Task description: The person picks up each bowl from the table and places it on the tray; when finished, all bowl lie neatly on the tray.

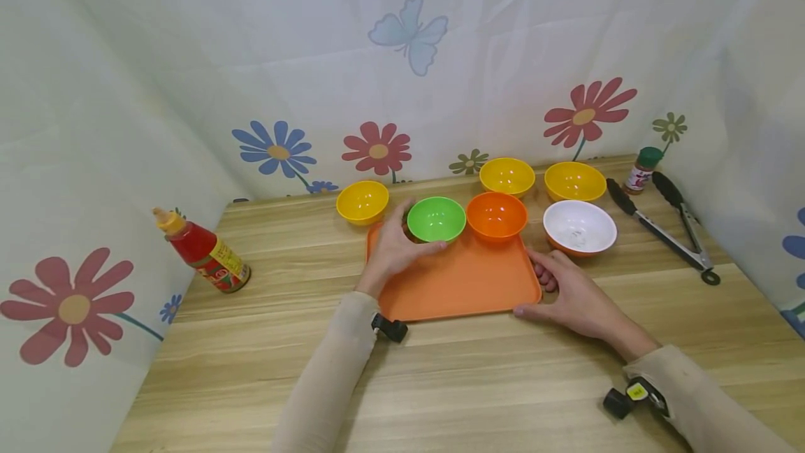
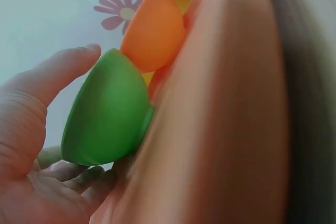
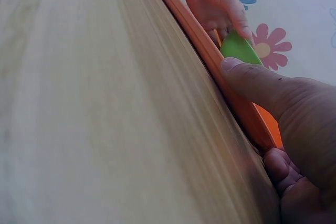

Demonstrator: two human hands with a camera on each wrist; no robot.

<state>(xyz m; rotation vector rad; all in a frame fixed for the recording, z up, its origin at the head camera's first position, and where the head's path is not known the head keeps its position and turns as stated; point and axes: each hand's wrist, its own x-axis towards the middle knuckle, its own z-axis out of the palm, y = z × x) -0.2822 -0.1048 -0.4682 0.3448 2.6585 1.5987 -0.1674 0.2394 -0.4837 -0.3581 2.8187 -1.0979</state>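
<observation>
Green bowl, orange tray held respectively by curved left, right hands.

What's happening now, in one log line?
Left hand: around green bowl | right hand: at corner of orange tray | orange bowl: beside green bowl | tongs: far right

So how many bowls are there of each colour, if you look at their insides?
Yellow bowls: 3
Green bowl: 1
Orange bowl: 1
White bowl, orange outside: 1
Total: 6 bowls
</observation>
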